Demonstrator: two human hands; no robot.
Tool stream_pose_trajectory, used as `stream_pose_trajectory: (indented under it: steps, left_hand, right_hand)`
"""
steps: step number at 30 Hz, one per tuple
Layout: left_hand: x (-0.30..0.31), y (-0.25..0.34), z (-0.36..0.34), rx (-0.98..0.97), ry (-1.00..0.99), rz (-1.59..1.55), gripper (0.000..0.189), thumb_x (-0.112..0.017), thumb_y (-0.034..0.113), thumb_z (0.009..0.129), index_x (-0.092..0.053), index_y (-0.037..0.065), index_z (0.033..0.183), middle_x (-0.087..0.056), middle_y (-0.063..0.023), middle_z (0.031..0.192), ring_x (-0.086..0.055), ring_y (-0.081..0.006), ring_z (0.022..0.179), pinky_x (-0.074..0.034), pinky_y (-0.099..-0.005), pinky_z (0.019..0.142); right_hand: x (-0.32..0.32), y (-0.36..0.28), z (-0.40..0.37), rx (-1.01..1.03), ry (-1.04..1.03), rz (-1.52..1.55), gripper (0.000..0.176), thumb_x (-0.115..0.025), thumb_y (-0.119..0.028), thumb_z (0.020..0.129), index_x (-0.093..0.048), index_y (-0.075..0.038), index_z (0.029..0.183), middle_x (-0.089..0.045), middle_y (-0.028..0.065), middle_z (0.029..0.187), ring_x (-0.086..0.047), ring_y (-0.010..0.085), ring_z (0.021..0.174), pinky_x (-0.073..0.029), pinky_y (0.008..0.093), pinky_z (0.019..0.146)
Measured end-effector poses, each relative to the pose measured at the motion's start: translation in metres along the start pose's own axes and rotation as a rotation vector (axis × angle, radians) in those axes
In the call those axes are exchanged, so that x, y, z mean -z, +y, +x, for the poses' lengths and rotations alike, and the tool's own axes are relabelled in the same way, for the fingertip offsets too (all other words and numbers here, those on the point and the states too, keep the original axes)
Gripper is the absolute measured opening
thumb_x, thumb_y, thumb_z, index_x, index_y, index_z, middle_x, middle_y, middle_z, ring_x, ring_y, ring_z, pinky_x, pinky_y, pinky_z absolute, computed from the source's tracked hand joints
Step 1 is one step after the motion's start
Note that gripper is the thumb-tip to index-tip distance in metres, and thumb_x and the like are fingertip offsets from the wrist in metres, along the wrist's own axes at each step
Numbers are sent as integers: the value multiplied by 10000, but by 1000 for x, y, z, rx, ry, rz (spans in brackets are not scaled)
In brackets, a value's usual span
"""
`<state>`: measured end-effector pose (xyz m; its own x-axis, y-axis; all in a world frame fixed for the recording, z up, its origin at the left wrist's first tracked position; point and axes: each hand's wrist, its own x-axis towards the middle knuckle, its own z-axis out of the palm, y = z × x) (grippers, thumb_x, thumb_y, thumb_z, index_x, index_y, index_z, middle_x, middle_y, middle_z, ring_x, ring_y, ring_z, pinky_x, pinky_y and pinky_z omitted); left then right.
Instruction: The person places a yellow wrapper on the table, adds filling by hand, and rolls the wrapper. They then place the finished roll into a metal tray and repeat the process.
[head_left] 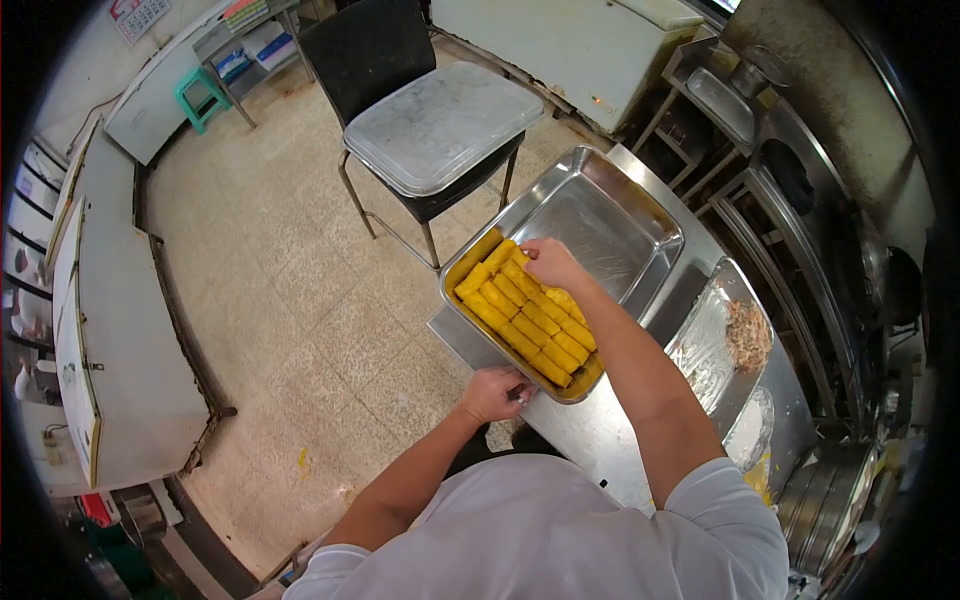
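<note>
A deep rectangular steel tray [600, 190] stands on the steel table. Yellow rolls [520, 315] lie side by side in rows across its near-left part, while its far part shows bare metal. My right hand [552, 265] reaches into the tray, fingers closed on a yellow roll at the far side of the rows; the fingertips are partly hidden. Beside the tray's near-left corner, at the table edge, my left hand [493, 394] has its fingers curled in. What they hold, if anything, I cannot make out.
Right of the tray, a shallow tray [696, 365] holds a heap of minced filling [748, 336]. A black chair [365, 50] bearing a plastic lid [440, 125] stands beyond the table. Stove and shelves [800, 230] line the right; a white freezer [150, 370] is left.
</note>
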<state>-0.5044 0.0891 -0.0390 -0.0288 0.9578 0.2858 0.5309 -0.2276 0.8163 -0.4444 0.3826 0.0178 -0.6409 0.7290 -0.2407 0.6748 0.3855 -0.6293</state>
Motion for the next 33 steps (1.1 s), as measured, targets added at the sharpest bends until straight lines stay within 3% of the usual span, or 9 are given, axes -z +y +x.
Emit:
stream_pose_trajectory:
  steps: [2,5,8,11,14,24,27,30,33]
  left_hand:
    - [1,0,-1,-5,-6,-13,94,-771,151,829,-789,114,913,-768,-103,863,-746,-345,790,-612,-441,718]
    - [3,1,-1,-14,-27,-26,107,-764,143,828,-797,114,925,-772,-108,876,-747,-349,802,-613,-443,727]
    - [1,-2,-1,-4,-54,-53,111,-768,158,840,-804,110,933,-769,-118,869,-747,-348,799,-610,-441,727]
    - [1,-2,-4,54,-89,-57,116,-775,173,849,-810,107,937,-764,-129,852,-747,-344,791,-605,-437,725]
    - [1,0,-2,64,-84,-16,124,-783,188,850,-811,103,937,-756,-140,829,-742,-346,771,-602,-436,716]
    - [3,19,2,204,-105,159,158,-782,243,877,-832,100,922,-757,-161,854,-733,-386,801,-603,-465,732]
    - [2,22,4,197,-41,114,180,-781,259,860,-797,80,882,-719,-176,786,-706,-397,741,-578,-468,688]
    - [4,23,3,225,-83,82,174,-795,255,858,-816,96,924,-744,-162,833,-726,-384,793,-596,-470,741]
    - [5,13,2,162,-71,43,198,-795,246,855,-814,75,951,-769,-154,879,-740,-366,804,-608,-456,764]
  right_hand:
    - [-4,5,4,88,-29,-67,492,-650,-72,878,-737,-20,1359,-793,235,1198,-773,380,1082,-616,430,950]
    - [1,-1,-2,-5,-21,5,493,-595,-41,888,-746,-28,1356,-783,225,1237,-759,400,1100,-608,445,965]
    - [14,-18,-23,-37,-97,18,496,-612,-34,919,-715,-36,1404,-754,242,1316,-732,381,1209,-566,433,1052]
    - [8,-5,-35,-6,88,6,538,-580,4,916,-694,-46,1439,-715,257,1391,-697,407,1269,-540,436,1100]
    - [-9,16,-24,17,120,-21,588,-589,-26,932,-651,-113,1510,-681,241,1445,-656,421,1325,-528,466,1123]
    - [-8,6,-7,80,-62,-86,628,-560,-28,911,-618,-109,1531,-705,216,1425,-702,393,1266,-545,426,1107]
    - [-11,4,-4,75,-145,-142,604,-571,-65,922,-604,-69,1525,-682,233,1452,-669,403,1316,-541,454,1110]
    - [6,-24,-32,-37,17,-269,634,-610,-105,936,-562,-72,1567,-615,249,1531,-608,422,1399,-491,557,1154]
    - [-10,-20,-41,-38,-59,-592,698,-662,-164,948,-502,-132,1626,-522,245,1624,-517,440,1490,-385,702,1192]
